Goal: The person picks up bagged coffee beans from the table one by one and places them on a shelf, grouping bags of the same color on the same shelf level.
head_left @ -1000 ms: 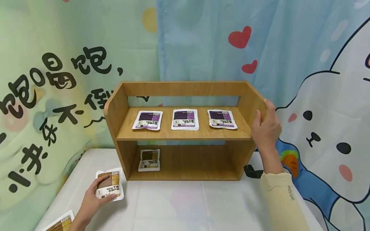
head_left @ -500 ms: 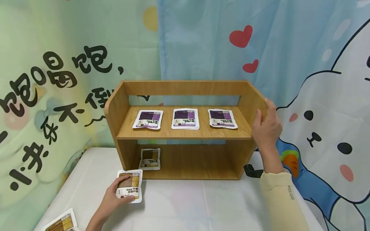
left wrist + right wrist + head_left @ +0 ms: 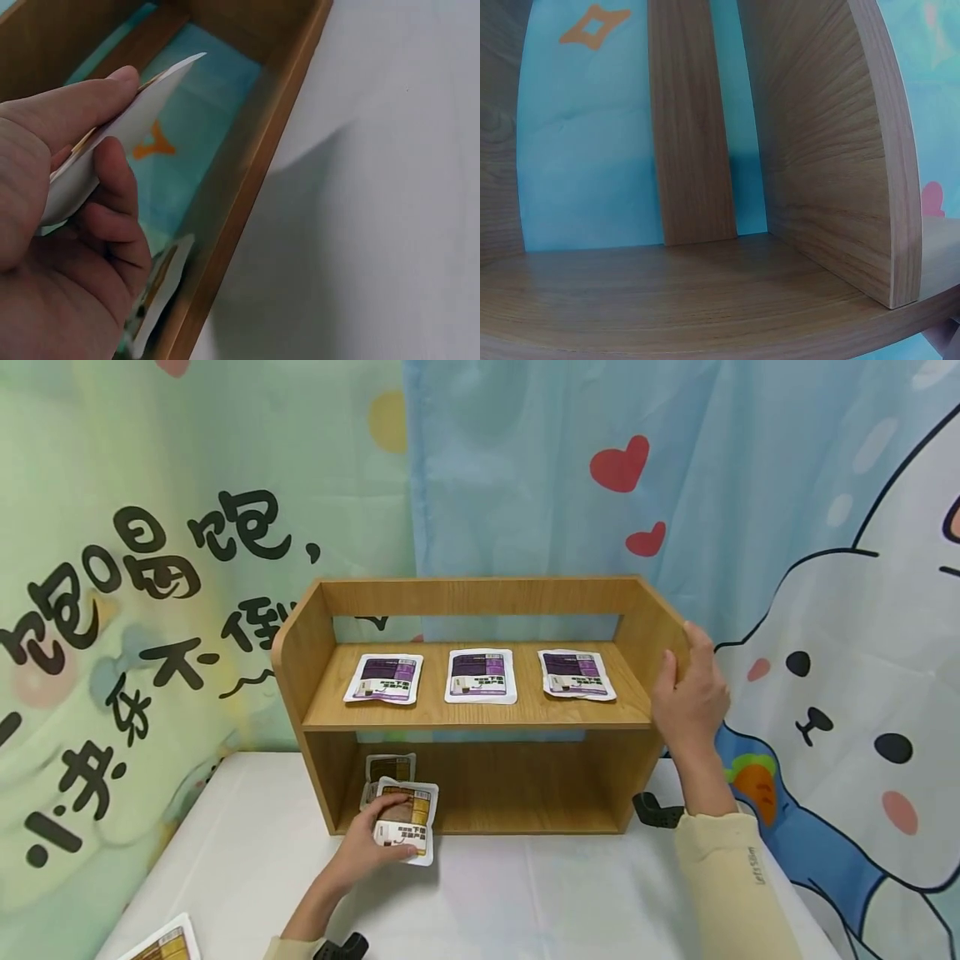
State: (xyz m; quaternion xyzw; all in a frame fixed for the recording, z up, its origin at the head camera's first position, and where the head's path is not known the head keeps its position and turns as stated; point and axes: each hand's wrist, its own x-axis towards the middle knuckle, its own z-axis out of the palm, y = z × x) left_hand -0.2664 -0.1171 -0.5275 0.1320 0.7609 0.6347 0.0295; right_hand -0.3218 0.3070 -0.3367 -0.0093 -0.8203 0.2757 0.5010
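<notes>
In the head view my left hand [image 3: 365, 852] pinches a white-edged food pouch [image 3: 408, 835] with a brown and yellow label. The pouch is tilted in front of the lower shelf and overlaps another brown-labelled pouch [image 3: 388, 767] standing there at the left. The left wrist view shows the held pouch [image 3: 127, 131] edge-on between thumb and curled fingers. My right hand [image 3: 692, 693] grips the right side panel of the wooden shelf unit [image 3: 480, 724], thumb on the inner side. That hand is out of sight in the right wrist view, which shows the unit's boards [image 3: 825, 150].
Three purple-labelled pouches [image 3: 480, 677] lie in a row on the upper shelf. One more brown-labelled pouch [image 3: 167, 941] lies at the table's lower left. The unit stands on a white-covered table [image 3: 525, 902], with printed curtains [image 3: 517, 485] behind.
My left hand has carried its pouch rightward and up, from beside the unit's left end to the front of the lower shelf. My right hand stays on the side panel.
</notes>
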